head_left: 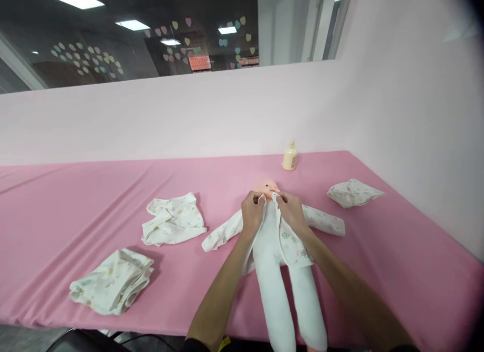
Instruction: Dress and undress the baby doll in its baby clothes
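A baby doll [267, 241] with a white cloth body lies on its back, its head away from me and its legs toward the near table edge. It wears a white printed jacket [297, 248], unfastened down the front, with both sleeves spread outward. My left hand [252, 211] pinches the jacket's left front edge near the doll's neck. Opposite it, my right hand [290, 209] pinches the other front edge at the collar. Between the two edges the white torso shows. Part of the doll's head [267, 186] is visible just beyond my hands.
A pink cloth [181, 286] covers the table. To the left lie a small white printed garment [176, 220] and a folded printed cloth [113, 281]. A printed cloth cap [354, 193] rests at right. Near the back wall stands a cream pump bottle [290, 158].
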`<state>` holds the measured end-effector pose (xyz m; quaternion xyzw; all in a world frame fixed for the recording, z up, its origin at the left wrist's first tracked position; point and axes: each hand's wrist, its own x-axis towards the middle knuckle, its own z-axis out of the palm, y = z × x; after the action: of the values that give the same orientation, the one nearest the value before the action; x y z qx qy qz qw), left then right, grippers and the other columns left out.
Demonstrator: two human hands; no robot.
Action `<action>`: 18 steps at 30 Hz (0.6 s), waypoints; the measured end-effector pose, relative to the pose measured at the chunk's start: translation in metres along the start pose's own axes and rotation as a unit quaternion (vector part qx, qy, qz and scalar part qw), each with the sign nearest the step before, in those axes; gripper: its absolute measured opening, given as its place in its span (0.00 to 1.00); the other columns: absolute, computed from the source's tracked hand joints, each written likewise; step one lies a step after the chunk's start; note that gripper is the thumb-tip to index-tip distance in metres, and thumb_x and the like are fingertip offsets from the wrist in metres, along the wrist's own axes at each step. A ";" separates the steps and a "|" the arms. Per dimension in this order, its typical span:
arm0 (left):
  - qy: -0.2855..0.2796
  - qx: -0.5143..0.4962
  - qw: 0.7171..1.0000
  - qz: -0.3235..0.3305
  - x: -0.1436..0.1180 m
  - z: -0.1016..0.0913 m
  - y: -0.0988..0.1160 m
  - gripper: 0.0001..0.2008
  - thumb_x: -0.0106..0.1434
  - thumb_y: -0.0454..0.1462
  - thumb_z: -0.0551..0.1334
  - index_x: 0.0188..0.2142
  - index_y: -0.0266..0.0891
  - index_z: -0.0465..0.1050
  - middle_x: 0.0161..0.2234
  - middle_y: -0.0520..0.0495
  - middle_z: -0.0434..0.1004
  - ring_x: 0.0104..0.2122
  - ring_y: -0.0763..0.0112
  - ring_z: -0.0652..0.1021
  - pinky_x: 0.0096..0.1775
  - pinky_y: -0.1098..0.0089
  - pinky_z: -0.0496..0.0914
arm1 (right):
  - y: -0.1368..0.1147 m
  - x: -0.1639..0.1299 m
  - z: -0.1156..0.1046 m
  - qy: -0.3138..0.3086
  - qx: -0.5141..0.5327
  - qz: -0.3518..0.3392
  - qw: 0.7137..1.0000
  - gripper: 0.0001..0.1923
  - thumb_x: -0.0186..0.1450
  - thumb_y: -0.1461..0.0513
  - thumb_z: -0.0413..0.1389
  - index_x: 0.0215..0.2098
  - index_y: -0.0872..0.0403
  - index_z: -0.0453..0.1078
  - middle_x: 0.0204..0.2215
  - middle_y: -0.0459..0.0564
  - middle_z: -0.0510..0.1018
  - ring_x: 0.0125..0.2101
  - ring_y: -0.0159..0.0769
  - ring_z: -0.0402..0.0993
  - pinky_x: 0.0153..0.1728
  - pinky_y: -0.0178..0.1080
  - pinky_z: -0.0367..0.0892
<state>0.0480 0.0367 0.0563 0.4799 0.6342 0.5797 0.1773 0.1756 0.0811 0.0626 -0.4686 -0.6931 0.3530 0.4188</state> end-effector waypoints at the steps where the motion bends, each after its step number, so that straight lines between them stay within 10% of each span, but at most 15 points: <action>1: -0.002 -0.002 1.000 0.007 -0.002 0.001 0.000 0.06 0.63 0.36 0.57 0.34 0.38 0.73 0.34 0.50 0.78 0.34 0.73 0.75 0.38 0.72 0.68 | 0.003 -0.003 0.002 0.012 0.032 0.010 0.999 0.18 0.65 0.54 0.48 0.36 0.56 0.75 0.25 0.46 0.74 0.28 0.34 0.68 0.32 0.34 0.60; 18: -0.041 0.197 0.963 0.181 -0.020 0.017 -0.011 0.10 0.69 0.34 0.52 0.46 0.41 0.69 0.42 0.47 0.77 0.41 0.65 0.75 0.41 0.68 0.65 | 0.021 -0.023 0.010 0.007 0.219 0.015 0.976 0.18 0.62 0.53 0.55 0.42 0.57 0.74 0.34 0.51 0.80 0.37 0.39 0.76 0.39 0.36 0.70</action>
<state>0.0660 0.0313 0.0348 0.6359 0.6303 0.4454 -0.0029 0.1789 0.0650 0.0346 -0.3783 -0.5891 0.4989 0.5109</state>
